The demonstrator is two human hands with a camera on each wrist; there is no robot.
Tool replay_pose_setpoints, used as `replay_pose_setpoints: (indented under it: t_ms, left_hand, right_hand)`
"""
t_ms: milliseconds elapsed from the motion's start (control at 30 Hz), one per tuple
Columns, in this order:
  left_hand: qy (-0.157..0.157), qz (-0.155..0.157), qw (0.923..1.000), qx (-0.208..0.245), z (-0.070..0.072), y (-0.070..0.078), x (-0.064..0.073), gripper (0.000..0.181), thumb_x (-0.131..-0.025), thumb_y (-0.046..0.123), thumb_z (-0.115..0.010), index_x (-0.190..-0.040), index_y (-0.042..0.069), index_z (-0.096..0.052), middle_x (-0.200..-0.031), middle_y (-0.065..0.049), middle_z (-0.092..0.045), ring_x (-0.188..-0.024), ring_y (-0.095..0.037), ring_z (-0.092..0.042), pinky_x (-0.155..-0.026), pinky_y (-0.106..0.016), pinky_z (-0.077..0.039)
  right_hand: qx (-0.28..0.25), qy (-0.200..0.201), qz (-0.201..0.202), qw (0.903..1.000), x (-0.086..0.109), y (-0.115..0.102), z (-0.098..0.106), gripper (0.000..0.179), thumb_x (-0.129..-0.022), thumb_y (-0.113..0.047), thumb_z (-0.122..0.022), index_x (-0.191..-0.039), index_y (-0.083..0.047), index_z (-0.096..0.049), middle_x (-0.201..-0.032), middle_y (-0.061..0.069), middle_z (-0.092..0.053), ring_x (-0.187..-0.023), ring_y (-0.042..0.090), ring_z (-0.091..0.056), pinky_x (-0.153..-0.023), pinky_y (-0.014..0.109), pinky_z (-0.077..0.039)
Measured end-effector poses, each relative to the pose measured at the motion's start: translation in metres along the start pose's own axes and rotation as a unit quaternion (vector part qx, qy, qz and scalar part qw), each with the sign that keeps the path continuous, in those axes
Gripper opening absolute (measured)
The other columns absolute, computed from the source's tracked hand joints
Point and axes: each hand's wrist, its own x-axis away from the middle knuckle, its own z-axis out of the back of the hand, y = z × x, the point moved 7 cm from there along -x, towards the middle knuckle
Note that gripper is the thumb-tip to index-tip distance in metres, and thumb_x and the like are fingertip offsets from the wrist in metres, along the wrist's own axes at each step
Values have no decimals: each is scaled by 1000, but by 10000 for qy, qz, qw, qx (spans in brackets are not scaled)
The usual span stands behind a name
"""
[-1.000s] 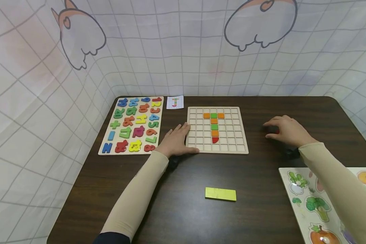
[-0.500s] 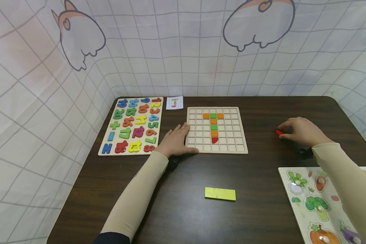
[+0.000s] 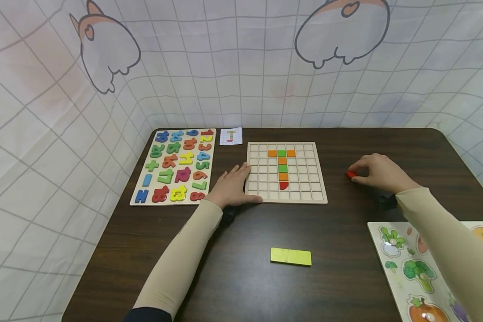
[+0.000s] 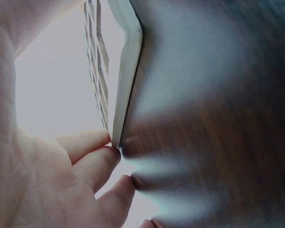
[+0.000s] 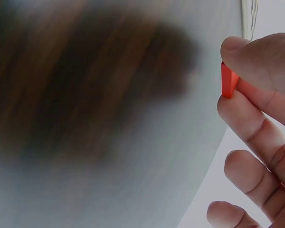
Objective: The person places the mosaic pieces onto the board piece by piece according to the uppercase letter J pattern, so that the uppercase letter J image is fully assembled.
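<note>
Between thumb and fingers, my right hand (image 3: 380,173) pinches a small red block (image 5: 226,80) at the right of the table. In the head view only part of that block shows past the fingertips. My left hand (image 3: 231,187), fingers outstretched, rests against the left edge of a wooden grid board (image 3: 303,195). In the left wrist view its fingertips touch the board's side and the table. Orange and green square tiles form a T on the grid, with a red rounded tile (image 3: 283,185) at the stem's lower end.
A letter-and-number puzzle board (image 3: 145,156) lies left of the grid board, with a small pattern card (image 3: 230,136) behind. A yellow-green rectangular block (image 3: 291,256) lies in front. At the lower right is a vegetable puzzle board (image 3: 398,284), partly under my right forearm.
My right hand moved right and then back left, with the red block now showing at its fingertips. The left hand and grid board stayed put.
</note>
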Motion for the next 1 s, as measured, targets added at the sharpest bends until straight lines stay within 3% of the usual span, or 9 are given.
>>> replay_pose_setpoints:
  t_ms: [133, 300, 467, 700, 1000]
  left_hand:
    - [7, 9, 10000, -16, -1, -2, -1, 116, -81, 71, -74, -168, 14, -21, -176, -5, -19, -164, -30, -18, -132, -56, -18]
    - [26, -1, 10000, -33, -2, -2, -1, 116, -82, 71, -74, -167, 14, -21, -176, -4, -19, -164, -30, -19, -132, -56, -18]
    - [23, -39, 10000, -20, -1, -2, -1, 115, -82, 70, -75, -167, 14, -22, -176, -5, -20, -164, -30, -19, -132, -56, -19]
    - [6, -21, 10000, -33, -2, -2, -1, 114, -83, 70, -74, -167, 14, -21, -176, -4, -19, -164, -29, -19, -132, -56, -18]
    - [-44, -7, 10000, -31, 0, -1, 0, 115, -83, 71, -73, -168, 15, -20, -176, -4, -18, -164, -29, -18, -132, -56, -18]
  right_hand:
    - [47, -7, 292, 9996, -15, -27, -6, 27, -90, -19, -81, -115, -9, -79, -115, 13, -75, -112, 38, -66, -105, 65, -46]
    - [34, 35, 755, 9971, -33, -66, -12, 28, -89, -20, -83, -114, -9, -80, -112, 10, -76, -106, 33, -66, -95, 55, -54]
    - [-29, 63, 1005, 9949, -51, -99, -20, 24, -88, -22, -84, -109, -10, -82, -110, 8, -79, -101, 28, -67, -92, 50, -54]
    - [-133, -12, 1280, 9917, -71, -133, -35, 20, -88, -20, -83, -106, -12, -83, -109, 4, -80, -108, 27, -67, -101, 51, -52]
    - [-170, -18, 1771, 9841, -84, -171, -45, 23, -84, -24, -88, -103, -12, -83, -99, 0, -79, -98, 24, -67, -92, 46, -54]
